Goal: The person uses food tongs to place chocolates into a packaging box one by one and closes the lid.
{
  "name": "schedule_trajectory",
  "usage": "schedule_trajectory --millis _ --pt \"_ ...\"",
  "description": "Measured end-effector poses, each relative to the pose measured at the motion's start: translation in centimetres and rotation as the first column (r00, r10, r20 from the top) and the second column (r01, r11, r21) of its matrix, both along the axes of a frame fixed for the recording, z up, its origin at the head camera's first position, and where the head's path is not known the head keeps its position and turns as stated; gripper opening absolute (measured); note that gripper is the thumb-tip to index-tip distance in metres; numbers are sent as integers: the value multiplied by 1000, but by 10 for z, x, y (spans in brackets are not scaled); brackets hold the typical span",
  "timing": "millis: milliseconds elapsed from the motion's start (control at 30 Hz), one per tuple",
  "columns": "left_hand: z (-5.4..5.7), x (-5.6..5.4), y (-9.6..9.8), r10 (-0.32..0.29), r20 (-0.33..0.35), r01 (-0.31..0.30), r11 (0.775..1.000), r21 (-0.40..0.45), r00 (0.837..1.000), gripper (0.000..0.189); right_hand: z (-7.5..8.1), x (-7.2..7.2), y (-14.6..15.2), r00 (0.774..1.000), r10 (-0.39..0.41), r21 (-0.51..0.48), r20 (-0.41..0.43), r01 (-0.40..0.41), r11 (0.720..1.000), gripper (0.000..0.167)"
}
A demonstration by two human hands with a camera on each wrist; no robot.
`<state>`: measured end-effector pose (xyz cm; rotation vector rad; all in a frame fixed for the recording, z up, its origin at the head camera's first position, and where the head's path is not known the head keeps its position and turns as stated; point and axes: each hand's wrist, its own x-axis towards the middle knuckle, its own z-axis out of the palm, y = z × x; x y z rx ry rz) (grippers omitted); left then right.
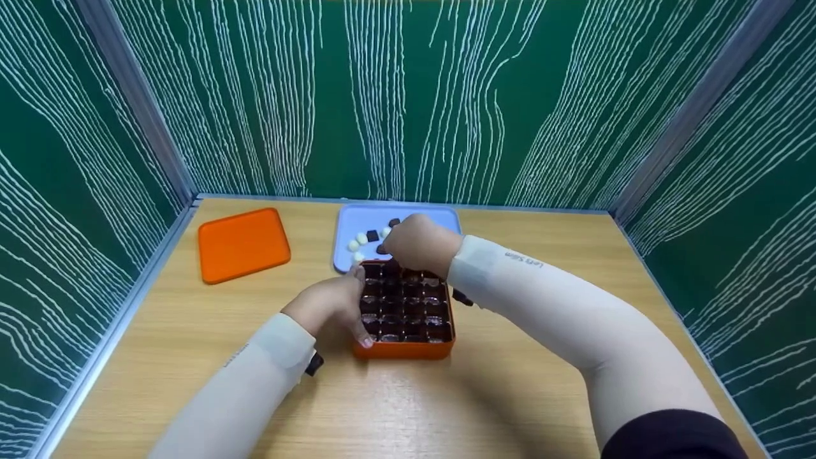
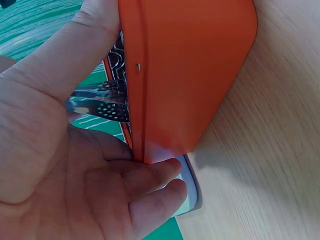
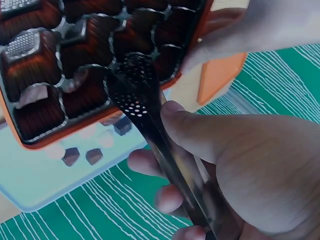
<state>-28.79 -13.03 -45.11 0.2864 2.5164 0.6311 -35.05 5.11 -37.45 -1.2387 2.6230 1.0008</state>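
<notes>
An orange box [image 1: 405,350] with a dark brown divided insert [image 1: 411,309] stands on the table. My left hand [image 1: 331,305] grips its left side, thumb at the front corner and fingers at the back, as the left wrist view also shows on the box wall [image 2: 185,65]. In my right hand [image 1: 421,245] are metal tongs [image 3: 172,162] with perforated tips. The tips point down into a compartment near the box's back edge; whether they hold a piece cannot be seen. Behind the box lies a pale blue tray [image 1: 347,220], partly hidden by my right hand.
On the tray are several white balls [image 1: 363,238] and dark brown pieces [image 1: 373,236]. An orange lid [image 1: 242,247] lies at the back left of the table. Green panels [image 1: 427,95] with white lines enclose the back and sides.
</notes>
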Motion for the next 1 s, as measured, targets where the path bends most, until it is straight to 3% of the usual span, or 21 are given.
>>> schedule_trajectory --millis 233,467,567,667,867,1000 --pt "2 1 0 15 2 -15 1000 -2 1000 159 24 -6 15 985 -129 -105 115 141 984 22" --pt "0 0 -1 26 -4 -26 999 -20 1000 160 31 -26 45 955 -220 -329 200 277 903 24" --pt "-1 -1 -2 15 -9 -15 999 -28 1000 162 22 -37 55 958 -240 -334 158 281 900 28" --pt "-3 -2 -2 10 -11 -11 999 -34 1000 162 6 -46 60 962 -252 -300 102 271 915 32" --pt "-3 -2 -2 11 3 -11 999 -30 1000 163 -29 -55 57 983 -183 -320 22 180 930 22" --pt "-3 -1 0 6 -3 -6 1000 -20 1000 163 -42 -60 45 984 -175 -289 -12 164 943 21"
